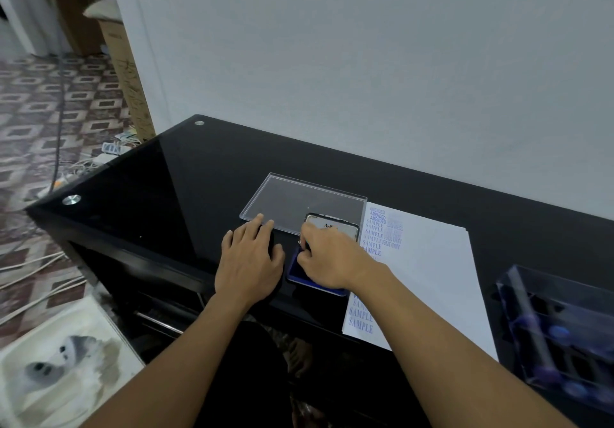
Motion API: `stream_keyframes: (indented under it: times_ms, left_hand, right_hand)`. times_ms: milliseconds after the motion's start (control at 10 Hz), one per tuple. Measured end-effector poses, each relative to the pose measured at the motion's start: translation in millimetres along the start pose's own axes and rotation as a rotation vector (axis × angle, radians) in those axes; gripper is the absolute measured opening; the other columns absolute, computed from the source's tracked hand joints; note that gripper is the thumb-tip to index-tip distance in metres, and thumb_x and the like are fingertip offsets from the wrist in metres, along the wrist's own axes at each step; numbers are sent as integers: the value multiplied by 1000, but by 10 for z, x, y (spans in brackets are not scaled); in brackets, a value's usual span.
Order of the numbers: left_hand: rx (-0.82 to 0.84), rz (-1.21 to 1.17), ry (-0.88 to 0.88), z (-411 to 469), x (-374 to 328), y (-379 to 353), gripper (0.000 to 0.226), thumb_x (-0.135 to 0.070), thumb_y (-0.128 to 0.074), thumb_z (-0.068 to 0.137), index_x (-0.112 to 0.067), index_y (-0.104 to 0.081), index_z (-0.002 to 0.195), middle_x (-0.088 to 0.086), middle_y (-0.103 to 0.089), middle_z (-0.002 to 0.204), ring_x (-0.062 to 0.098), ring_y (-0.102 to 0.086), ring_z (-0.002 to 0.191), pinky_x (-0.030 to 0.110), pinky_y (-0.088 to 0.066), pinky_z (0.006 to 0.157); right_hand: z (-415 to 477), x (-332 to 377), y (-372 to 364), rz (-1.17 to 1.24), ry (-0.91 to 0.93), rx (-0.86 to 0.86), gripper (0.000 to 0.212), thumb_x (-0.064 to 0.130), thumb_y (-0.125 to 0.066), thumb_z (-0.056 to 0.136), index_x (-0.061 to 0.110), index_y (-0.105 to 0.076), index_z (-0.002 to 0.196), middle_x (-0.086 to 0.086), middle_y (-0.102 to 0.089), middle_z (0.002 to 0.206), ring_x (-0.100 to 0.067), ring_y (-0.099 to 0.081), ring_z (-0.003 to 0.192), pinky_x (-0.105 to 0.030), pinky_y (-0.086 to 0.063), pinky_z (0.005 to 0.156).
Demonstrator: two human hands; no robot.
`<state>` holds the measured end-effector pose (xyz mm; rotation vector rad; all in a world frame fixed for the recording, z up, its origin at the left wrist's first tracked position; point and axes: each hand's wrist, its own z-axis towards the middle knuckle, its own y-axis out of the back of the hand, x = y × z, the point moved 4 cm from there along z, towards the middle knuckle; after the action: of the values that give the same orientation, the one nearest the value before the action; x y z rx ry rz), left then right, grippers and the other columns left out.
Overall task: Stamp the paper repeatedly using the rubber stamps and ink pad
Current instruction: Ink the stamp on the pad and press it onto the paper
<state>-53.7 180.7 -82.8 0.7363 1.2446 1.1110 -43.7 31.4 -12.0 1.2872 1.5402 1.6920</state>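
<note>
In the head view, the left hand (250, 259) is lying flat on the black glass table (159, 188), fingers spread and straight. The fingertips are touching the near edge of a clear plastic lid (299, 200), probably bracing the body while the other hand works.

The right hand (327, 258) is reaching over the open ink pad (294, 271), its fingers bunched together and pointing down. They are pinching what appears to be a rubber stamp (303, 244), mostly hidden under the knuckles. It is likely being pressed into the blue pad to load ink.

The pad's hinged cover (335, 225) is standing up behind the hand. The pad itself is sitting just beside the paper (432, 271), which keeps the trip from ink to sheet short.

The white sheet is lying right of the pad, carrying blue rows reading AMENDED, SAMPLE and FAX OUT down its left side; the rest is blank. A clear stamp box (561, 298) is waiting at the far right.
</note>
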Motion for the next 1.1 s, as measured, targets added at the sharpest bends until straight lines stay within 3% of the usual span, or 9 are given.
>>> stream_keyframes:
  times_ms: [400, 800, 1100]
  left_hand:
    - [-12, -1, 9, -4, -17, 20, 54, -41, -41, 101, -21, -38, 151, 2, -30, 162, 20, -27, 148, 45, -18, 122]
    - [-17, -14, 16, 5, -9, 25, 54, -41, -42, 100, -21, -41, 150, 2, -33, 161, 21, -30, 147, 46, -20, 122]
    - [-16, -15, 19, -4, -17, 31, 54, -41, -42, 100, -21, -41, 149, 1, -33, 161, 20, -29, 147, 45, -19, 122]
  right_hand:
    - [33, -19, -139, -17, 13, -205, 18, 31, -40, 103, 15, -41, 95, -9, -63, 80, -28, -58, 70, -36, -44, 61]
    - [56, -5, -182, -70, 5, -263, 13, 24, -42, 101, 12, -44, 98, -12, -65, 80, -31, -60, 71, -33, -35, 60]
    - [61, -15, -198, -66, 3, -265, 13, 24, -43, 101, 11, -46, 98, -11, -66, 78, -30, -63, 70, -33, -37, 59]
